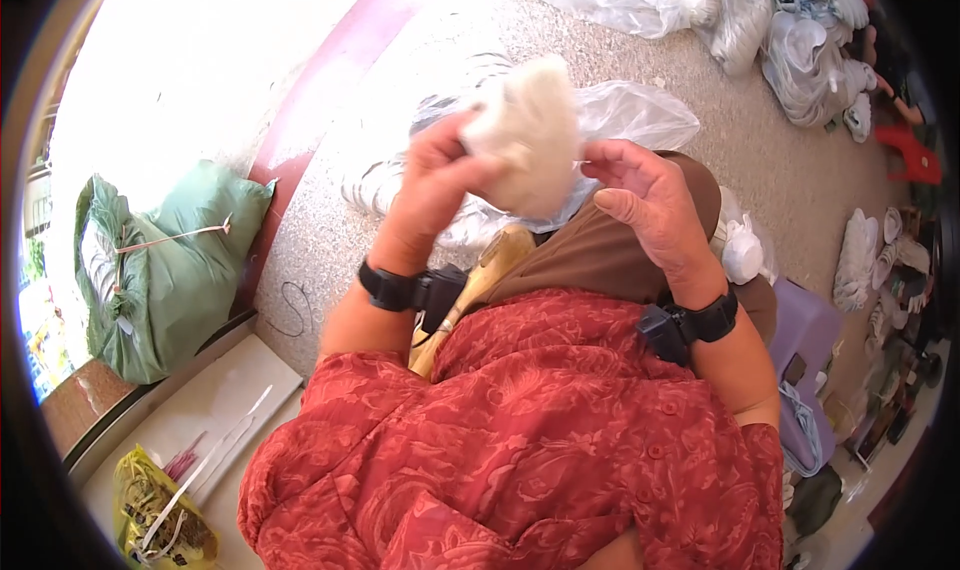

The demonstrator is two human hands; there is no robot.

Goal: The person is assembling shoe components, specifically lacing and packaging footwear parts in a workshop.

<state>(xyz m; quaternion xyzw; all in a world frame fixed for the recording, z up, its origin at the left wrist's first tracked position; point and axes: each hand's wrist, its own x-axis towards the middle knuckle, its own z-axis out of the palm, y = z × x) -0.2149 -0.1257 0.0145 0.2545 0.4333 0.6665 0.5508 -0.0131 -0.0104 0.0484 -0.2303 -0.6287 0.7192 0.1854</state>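
Left hand [440, 175] pinches a white, cloth-like piece [535, 135] (blurred) above the brown trousers [590, 235]; right hand [645, 195], loosely curled, sits at its edge, contact unclear. Sound handling likely means steadying that free edge before turning it.

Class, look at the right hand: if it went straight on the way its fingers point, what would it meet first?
The right hand would probably meet the whitish cloth in the left hand, though blur hides whether they touch.
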